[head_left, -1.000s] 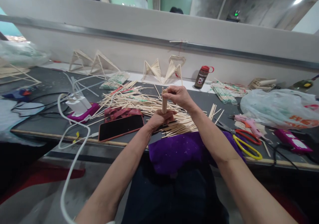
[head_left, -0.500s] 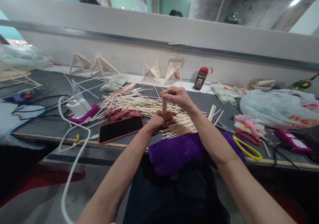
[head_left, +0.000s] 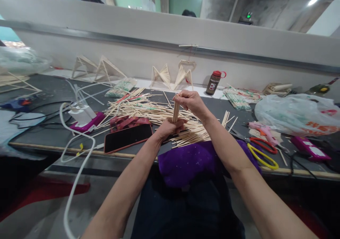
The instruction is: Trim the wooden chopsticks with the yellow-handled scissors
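My left hand (head_left: 171, 126) is closed around the lower part of an upright bundle of thin wooden sticks (head_left: 175, 112). At the top of that bundle, the fingers of my right hand (head_left: 190, 101) are pinched on the stick ends. The bundle leans slightly to the right. Under and behind both hands, a wide pile of loose wooden sticks (head_left: 148, 109) covers the table, and more sticks (head_left: 190, 138) lie side by side close to the front edge. A purple cloth (head_left: 188, 163) lies below my hands, over the table edge.
Left of my hands are a phone (head_left: 127, 138), a dark red strap (head_left: 130, 122) and a white cable (head_left: 79, 177). To the right lie scissors (head_left: 262, 155), a pink glue gun (head_left: 265, 132) and a plastic bag (head_left: 294, 115). Stick models (head_left: 160, 77) and a bottle (head_left: 214, 83) stand behind.
My right hand has moved slightly up at the top of the bundle, and the bundle has tipped a little to the right. My left hand keeps its hold. The view has shifted slightly.
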A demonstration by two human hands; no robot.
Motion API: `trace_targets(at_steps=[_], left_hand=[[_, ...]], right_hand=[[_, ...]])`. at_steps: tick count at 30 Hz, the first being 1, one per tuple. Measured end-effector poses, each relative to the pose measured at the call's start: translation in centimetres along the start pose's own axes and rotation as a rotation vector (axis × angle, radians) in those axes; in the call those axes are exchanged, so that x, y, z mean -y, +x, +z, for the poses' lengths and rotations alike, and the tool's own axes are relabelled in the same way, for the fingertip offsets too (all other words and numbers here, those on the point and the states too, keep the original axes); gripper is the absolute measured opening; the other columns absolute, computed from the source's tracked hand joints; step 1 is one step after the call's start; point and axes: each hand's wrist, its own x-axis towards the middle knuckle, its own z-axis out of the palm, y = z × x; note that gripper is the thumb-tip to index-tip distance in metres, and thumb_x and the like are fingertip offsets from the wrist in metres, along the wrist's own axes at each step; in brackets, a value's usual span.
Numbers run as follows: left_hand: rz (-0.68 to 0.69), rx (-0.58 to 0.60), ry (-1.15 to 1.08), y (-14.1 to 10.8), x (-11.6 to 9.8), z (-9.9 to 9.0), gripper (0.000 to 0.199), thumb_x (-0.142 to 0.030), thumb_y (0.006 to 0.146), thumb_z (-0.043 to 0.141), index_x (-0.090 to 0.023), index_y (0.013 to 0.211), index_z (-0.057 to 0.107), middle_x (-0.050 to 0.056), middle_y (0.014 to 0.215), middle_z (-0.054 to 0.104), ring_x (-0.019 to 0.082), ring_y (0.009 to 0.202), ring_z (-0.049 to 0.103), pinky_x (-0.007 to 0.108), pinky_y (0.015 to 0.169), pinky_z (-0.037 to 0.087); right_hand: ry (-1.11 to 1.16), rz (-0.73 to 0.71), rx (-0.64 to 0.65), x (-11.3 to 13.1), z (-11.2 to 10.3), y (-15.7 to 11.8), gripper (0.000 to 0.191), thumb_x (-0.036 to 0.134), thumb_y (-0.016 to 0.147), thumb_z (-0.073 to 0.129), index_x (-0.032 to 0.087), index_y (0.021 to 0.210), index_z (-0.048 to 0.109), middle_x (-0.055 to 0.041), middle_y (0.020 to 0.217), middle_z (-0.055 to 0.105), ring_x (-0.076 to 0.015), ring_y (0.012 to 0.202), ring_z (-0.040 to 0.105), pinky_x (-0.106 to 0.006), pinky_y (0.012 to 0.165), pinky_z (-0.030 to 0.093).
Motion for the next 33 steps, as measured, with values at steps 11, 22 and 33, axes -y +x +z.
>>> trace_targets(at_steps=[11,22,33], left_hand=[[0.028,0.003,0.029,0.0,-0.1,-0.4,0.058,-0.054,0.074,0.072,-0.011,0.112,0.066,0.002,0.076,0.066,0.009,0.056,0.058,0.022,0.056,0.045],[0.167,-0.035,0.209,1.1,0.3,-1.4,0.062,-0.058,0.071,0.074,-0.016,0.116,0.068,0.009,0.104,0.073,0.025,0.1,0.066,0.03,0.082,0.051],[0.198,-0.124,0.056,0.0,-0.6,-0.8,0.065,-0.064,0.079,0.065,-0.015,0.122,0.069,0.013,0.117,0.071,0.027,0.108,0.066,0.034,0.087,0.053]], right_hand=[[0.198,0.123,-0.192,-1.7,-2.7,0.2,0.031,0.041,0.061,0.082,0.016,0.073,0.069,0.007,0.055,0.049,-0.0025,0.042,0.031,-0.023,0.04,0.018],[0.314,0.137,-0.244,-3.3,-4.0,0.2,0.034,0.042,0.061,0.08,0.016,0.081,0.068,0.0093,0.055,0.041,-0.0032,0.045,0.026,-0.022,0.044,0.015],[0.274,0.143,-0.321,-3.6,-5.3,0.1,0.037,0.045,0.057,0.081,0.016,0.073,0.064,0.0079,0.054,0.041,-0.0039,0.047,0.027,-0.023,0.044,0.013]])
